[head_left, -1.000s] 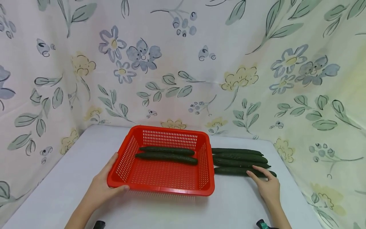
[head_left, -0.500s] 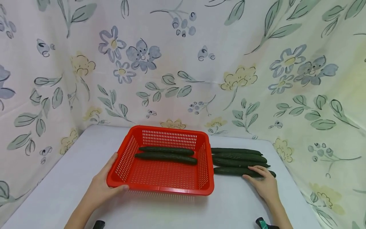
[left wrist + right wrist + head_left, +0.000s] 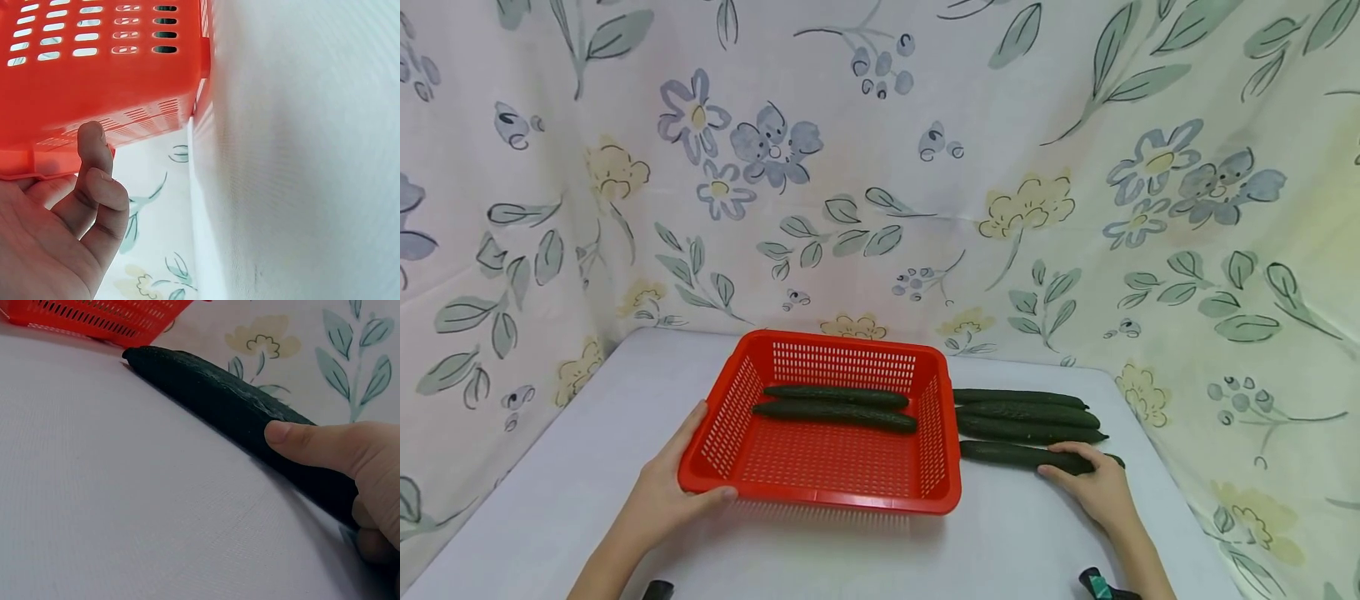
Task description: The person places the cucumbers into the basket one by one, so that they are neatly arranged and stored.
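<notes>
Cucumbers (image 3: 1028, 412) lie on white table (image 3: 1000, 542), floral curtain (image 3: 865, 167) behind.

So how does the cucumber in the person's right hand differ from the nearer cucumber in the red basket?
The held cucumber is outside the red basket, to its right; the basket cucumber lies inside. The right hand grips the held cucumber, covering part of it; no hand touches the basket cucumber, which shows from end to end. Both are long, slim and dark green.
</notes>
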`<state>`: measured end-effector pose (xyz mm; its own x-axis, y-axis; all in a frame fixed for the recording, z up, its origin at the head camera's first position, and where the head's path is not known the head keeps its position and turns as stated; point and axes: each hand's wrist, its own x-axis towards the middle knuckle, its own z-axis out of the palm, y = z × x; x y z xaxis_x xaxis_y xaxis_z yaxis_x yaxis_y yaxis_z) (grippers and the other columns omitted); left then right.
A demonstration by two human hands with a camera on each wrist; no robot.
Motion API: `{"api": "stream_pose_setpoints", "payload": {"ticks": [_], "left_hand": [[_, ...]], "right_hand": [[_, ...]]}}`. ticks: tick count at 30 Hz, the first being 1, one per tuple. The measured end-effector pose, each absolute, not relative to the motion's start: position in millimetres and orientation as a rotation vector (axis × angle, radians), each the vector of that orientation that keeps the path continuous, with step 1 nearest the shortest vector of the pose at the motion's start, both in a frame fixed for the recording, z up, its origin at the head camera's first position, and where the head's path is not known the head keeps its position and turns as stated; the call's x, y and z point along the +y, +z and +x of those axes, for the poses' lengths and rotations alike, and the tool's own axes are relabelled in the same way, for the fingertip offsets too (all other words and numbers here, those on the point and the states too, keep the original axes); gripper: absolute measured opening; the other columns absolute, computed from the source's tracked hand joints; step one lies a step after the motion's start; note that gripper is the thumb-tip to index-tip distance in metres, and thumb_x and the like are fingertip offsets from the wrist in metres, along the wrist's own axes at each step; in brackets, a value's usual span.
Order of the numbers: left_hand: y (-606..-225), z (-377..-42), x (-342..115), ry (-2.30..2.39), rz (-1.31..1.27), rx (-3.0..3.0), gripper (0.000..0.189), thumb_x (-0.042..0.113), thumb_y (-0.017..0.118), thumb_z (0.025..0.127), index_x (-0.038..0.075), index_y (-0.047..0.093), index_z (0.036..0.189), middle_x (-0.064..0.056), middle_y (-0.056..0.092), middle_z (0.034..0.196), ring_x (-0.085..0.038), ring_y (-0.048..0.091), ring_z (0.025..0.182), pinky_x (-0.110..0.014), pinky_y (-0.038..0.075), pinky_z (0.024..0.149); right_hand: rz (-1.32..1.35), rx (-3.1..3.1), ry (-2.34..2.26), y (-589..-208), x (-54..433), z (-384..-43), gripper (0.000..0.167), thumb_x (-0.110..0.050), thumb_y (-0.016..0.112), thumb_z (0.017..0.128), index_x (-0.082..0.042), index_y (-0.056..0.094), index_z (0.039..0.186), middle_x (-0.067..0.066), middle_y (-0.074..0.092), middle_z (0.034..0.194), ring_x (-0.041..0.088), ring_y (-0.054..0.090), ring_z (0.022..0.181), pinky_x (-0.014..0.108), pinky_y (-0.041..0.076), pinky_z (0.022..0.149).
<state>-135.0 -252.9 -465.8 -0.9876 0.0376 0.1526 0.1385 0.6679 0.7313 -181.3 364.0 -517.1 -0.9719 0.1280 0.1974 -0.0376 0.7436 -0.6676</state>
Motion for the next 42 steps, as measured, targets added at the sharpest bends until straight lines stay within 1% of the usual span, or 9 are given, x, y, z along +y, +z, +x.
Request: {"api": "stream_pose_setpoints", "payload": {"ticks": [6, 15, 17, 21, 25, 29, 32, 36, 42], "left_hand": [[-464.8, -135.3, -252.4, -1.233, -0.145, -2.750, 0.128, 0.043, 0.095, 0.077, 0.028, 0.010, 0.173, -0.022, 0.033, 0.170, -0.048, 0.050, 0.139, -0.063, 0.058, 0.096], [-465.2, -134.8, -253.0, -1.203, -0.152, -2.751, 0.128, 0.044, 0.094, 0.077, 0.025, 0.011, 0.173, -0.023, 0.033, 0.169, -0.049, 0.051, 0.138, -0.063, 0.057, 0.097], [-464.8, -134.6, -253.0, -1.196, -0.155, -2.750, 0.128, 0.043, 0.094, 0.077, 0.023, 0.012, 0.173, -0.024, 0.034, 0.169, -0.049, 0.052, 0.138, -0.063, 0.056, 0.098], [-464.4, -134.4, -252.7, -1.184, -0.158, -2.748, 0.128, 0.042, 0.095, 0.077, 0.022, 0.013, 0.173, -0.024, 0.034, 0.169, -0.048, 0.053, 0.137, -0.059, 0.056, 0.097], [-464.4, -134.6, -252.5, -1.188, -0.159, -2.747, 0.127, 0.042, 0.094, 0.077, 0.024, 0.012, 0.173, -0.023, 0.035, 0.169, -0.047, 0.054, 0.136, -0.055, 0.057, 0.095], [-463.8, -134.5, -252.2, -1.195, -0.155, -2.749, 0.127, 0.043, 0.094, 0.078, 0.024, 0.012, 0.173, -0.024, 0.035, 0.169, -0.048, 0.054, 0.136, -0.057, 0.058, 0.096], [-463.2, -134.5, -251.9, -1.194, -0.153, -2.750, 0.127, 0.043, 0.094, 0.077, 0.023, 0.012, 0.173, -0.024, 0.035, 0.168, -0.048, 0.054, 0.136, -0.057, 0.058, 0.096], [-464.0, -134.7, -252.1, -1.195, -0.156, -2.747, 0.127, 0.043, 0.094, 0.077, 0.024, 0.012, 0.173, -0.023, 0.034, 0.169, -0.048, 0.053, 0.136, -0.056, 0.058, 0.095], [-465.5, -134.3, -252.6, -1.197, -0.156, -2.741, 0.127, 0.042, 0.095, 0.077, 0.024, 0.013, 0.173, -0.023, 0.034, 0.169, -0.049, 0.053, 0.137, -0.058, 0.059, 0.095]], "right_hand": [[-0.118, -2.761, 1.085, -515.3, 364.2, -180.2, 0.052, -0.045, 0.091, 0.083, -0.011, 0.080, 0.121, 0.023, 0.070, 0.134, 0.048, 0.059, 0.133, 0.064, 0.046, 0.107], [-0.102, -2.753, 1.069, -516.7, 363.2, -181.4, 0.051, -0.042, 0.093, 0.081, -0.012, 0.081, 0.120, 0.016, 0.075, 0.129, 0.042, 0.063, 0.130, 0.059, 0.050, 0.106], [-0.086, -2.745, 1.054, -517.6, 363.3, -181.9, 0.048, -0.041, 0.093, 0.081, -0.013, 0.082, 0.119, 0.013, 0.076, 0.127, 0.042, 0.064, 0.129, 0.053, 0.052, 0.105], [-0.070, -2.721, 1.001, -520.2, 363.6, -182.6, 0.043, -0.040, 0.094, 0.080, -0.016, 0.083, 0.114, 0.009, 0.079, 0.121, 0.038, 0.067, 0.124, 0.023, 0.050, 0.096], [-0.072, -2.689, 0.982, -522.0, 363.7, -182.1, 0.041, -0.040, 0.095, 0.079, -0.018, 0.084, 0.112, 0.007, 0.079, 0.120, 0.016, 0.069, 0.115, 0.006, 0.042, 0.088], [-0.080, -2.652, 0.993, -522.2, 364.0, -181.7, 0.039, -0.039, 0.095, 0.078, -0.019, 0.084, 0.110, 0.005, 0.079, 0.120, -0.018, 0.053, 0.105, 0.003, 0.041, 0.088], [-0.081, -2.628, 1.002, -521.5, 364.2, -181.6, 0.038, -0.038, 0.096, 0.078, -0.019, 0.085, 0.109, 0.006, 0.079, 0.120, -0.026, 0.046, 0.102, 0.002, 0.040, 0.088], [-0.090, -2.602, 1.026, -517.0, 362.5, -180.6, 0.039, -0.038, 0.096, 0.079, -0.018, 0.085, 0.110, 0.007, 0.079, 0.120, -0.024, 0.052, 0.099, 0.001, 0.041, 0.087], [-0.147, -2.564, 1.066, -502.2, 355.1, -176.8, 0.039, -0.039, 0.095, 0.080, -0.018, 0.084, 0.111, 0.006, 0.079, 0.121, -0.004, 0.064, 0.074, 0.007, 0.047, 0.074]]}}
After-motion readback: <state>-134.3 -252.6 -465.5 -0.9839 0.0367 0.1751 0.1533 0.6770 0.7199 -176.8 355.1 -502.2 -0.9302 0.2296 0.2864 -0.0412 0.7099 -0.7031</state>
